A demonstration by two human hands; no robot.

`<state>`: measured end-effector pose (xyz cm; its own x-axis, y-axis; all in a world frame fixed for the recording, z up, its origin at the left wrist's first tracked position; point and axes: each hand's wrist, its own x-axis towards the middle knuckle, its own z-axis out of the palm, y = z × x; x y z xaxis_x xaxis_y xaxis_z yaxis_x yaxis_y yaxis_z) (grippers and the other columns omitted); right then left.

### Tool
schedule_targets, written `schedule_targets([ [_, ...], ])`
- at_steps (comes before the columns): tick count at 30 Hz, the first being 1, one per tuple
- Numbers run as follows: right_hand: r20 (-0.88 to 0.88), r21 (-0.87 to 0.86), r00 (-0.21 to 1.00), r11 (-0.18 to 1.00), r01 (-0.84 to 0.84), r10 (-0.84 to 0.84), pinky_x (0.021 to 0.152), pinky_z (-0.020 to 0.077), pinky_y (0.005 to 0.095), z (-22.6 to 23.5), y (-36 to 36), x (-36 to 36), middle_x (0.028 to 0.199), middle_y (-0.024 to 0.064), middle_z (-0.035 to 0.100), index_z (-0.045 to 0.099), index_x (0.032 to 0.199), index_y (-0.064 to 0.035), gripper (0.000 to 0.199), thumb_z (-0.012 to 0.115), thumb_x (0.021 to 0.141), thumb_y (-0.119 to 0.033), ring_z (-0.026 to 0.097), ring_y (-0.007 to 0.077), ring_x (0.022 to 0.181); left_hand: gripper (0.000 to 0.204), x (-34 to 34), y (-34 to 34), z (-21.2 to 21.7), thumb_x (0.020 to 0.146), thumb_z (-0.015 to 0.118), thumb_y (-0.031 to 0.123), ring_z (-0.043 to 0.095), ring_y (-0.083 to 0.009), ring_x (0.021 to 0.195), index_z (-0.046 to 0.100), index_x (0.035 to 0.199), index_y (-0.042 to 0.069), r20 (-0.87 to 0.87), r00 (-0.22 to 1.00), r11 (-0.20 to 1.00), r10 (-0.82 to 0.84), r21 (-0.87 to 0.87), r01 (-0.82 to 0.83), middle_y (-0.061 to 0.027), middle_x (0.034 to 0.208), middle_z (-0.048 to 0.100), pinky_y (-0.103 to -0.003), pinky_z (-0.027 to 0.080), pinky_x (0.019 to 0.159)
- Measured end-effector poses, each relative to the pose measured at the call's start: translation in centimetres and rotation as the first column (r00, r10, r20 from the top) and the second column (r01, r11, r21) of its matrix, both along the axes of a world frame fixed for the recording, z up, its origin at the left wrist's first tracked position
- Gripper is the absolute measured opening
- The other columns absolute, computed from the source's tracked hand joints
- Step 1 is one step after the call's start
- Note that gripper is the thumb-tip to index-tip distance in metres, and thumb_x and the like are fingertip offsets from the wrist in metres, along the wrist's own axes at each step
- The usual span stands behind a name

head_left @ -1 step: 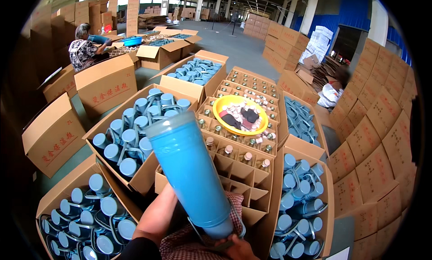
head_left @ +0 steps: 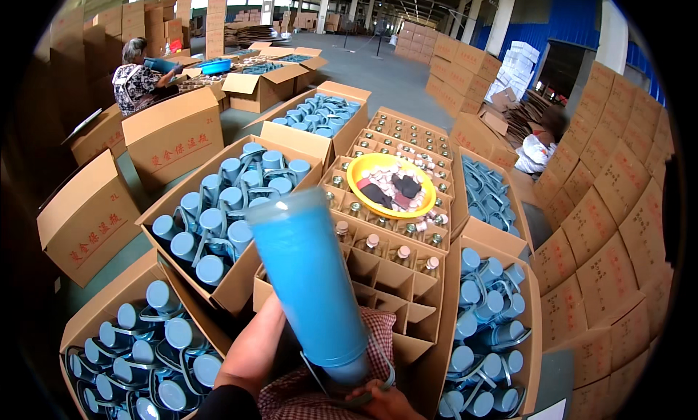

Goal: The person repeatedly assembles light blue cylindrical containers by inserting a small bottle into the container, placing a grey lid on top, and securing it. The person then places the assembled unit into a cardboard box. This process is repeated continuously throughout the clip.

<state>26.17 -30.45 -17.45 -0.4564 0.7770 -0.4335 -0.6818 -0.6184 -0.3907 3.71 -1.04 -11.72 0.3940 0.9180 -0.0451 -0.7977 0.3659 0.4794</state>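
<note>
A blue thermos flask casing (head_left: 309, 282) is held up in front of me, tilted, with its wide greyish end away from me and its narrow end near my lap. My right hand (head_left: 389, 404) is closed at the narrow end, by the grey carrying handle (head_left: 391, 369). My left forearm (head_left: 254, 340) reaches up behind the casing, which hides the left hand and its fingers. Just beyond is a divided carton (head_left: 436, 304) with a row of capped glass liners (head_left: 400, 255) and several bare compartments at its near side.
A yellow basin (head_left: 356, 194) of pale caps and dark cloths rests on the liner cartons. Cartons of blue flasks stand at left (head_left: 182, 333) and right (head_left: 491, 304). Stacked cartons (head_left: 596, 267) line the right side. Another person (head_left: 134, 78) works at far left.
The flask casing has turned slightly more upright, its wide end shifting right and its narrow end a little left. My right hand keeps its place at the lower end.
</note>
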Motion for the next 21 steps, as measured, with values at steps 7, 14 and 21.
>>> schedule_targets([
  [7,0.605,0.796,0.277,0.562,-0.222,-0.747,0.084,0.0475,0.0307,20.0,10.3,2.7,0.093,0.0089,0.064,0.062,0.096,0.0017,0.020,0.056,0.088,-0.016,0.060,0.0164,0.089,0.052,3.6,-5.8,-4.9,0.094,0.048,0.034,0.056,-0.0233,0.111,0.042,0.133,0.001,-0.050,0.969,0.969,-0.240,-0.076,0.236,-0.0141,0.129,0.052,-0.034,0.046,0.091],
  [14,0.580,0.573,0.127,0.292,-0.766,-0.804,0.113,0.0162,0.0432,22.1,23.8,-5.1,0.140,0.0165,0.043,0.046,0.133,-0.0034,0.050,0.044,0.091,-0.030,0.031,0.0318,0.136,0.057,2.5,-4.9,-6.4,0.091,0.051,0.037,0.055,-0.0240,0.113,0.042,0.133,0.000,-0.092,0.968,0.968,-0.232,-0.117,0.220,-0.0151,0.129,0.052,-0.035,0.045,0.093],
  [21,0.699,0.684,0.246,0.525,-0.507,-0.672,0.110,0.0246,0.0418,12.8,27.6,-1.5,0.137,0.0179,0.046,0.040,0.139,-0.0036,0.075,0.025,0.093,-0.062,0.039,0.0313,0.131,0.062,0.1,-3.0,-8.0,0.088,0.055,0.039,0.054,-0.0247,0.114,0.041,0.134,0.000,-0.106,0.979,0.973,-0.173,-0.170,0.153,-0.0162,0.130,0.051,-0.036,0.044,0.095],
])
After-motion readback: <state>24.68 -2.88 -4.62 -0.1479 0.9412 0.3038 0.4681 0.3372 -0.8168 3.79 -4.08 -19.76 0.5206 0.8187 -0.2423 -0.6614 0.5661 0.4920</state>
